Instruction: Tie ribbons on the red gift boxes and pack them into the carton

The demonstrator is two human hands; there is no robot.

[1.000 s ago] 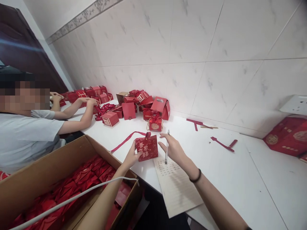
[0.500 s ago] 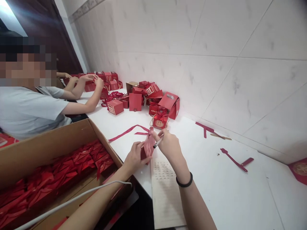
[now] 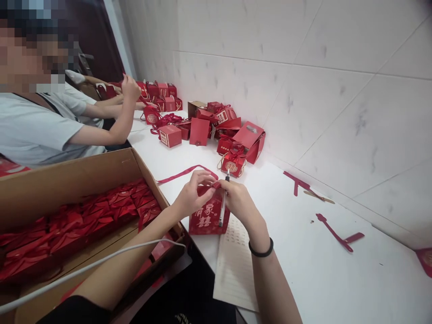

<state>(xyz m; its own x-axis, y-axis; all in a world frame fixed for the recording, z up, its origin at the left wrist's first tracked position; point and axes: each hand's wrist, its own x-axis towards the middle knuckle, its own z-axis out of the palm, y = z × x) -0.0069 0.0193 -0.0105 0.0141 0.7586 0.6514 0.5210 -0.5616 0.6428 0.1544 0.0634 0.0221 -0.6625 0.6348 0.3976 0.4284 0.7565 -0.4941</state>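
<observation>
A red gift box [image 3: 203,222] with pale printed characters stands near the table's front edge, one side facing me. My left hand [image 3: 193,194] is at its top, thumb and fingers pinching a dark red ribbon [image 3: 184,173] whose long tail runs left across the table. Close against it, my right hand [image 3: 240,201] also pinches at the ribbon while keeping hold of a clear pen [image 3: 223,208], tip up. The fingers partly cover the box's top. A sheet with rows of writing [image 3: 233,270] lies by my right forearm, partly under the box.
At left, a large cardboard carton [image 3: 97,164] holds several red boxes with a white cable [image 3: 101,265] crossing in front. Finished-looking boxes [image 3: 232,164] pile by the wall. Red strips [image 3: 337,234] lie at right. A co-worker [image 3: 50,121] sits at left.
The box has turned so its printed side faces me. My left hand moved from its side to the ribbon at the top. The pen now points up. The co-worker's hand rose.
</observation>
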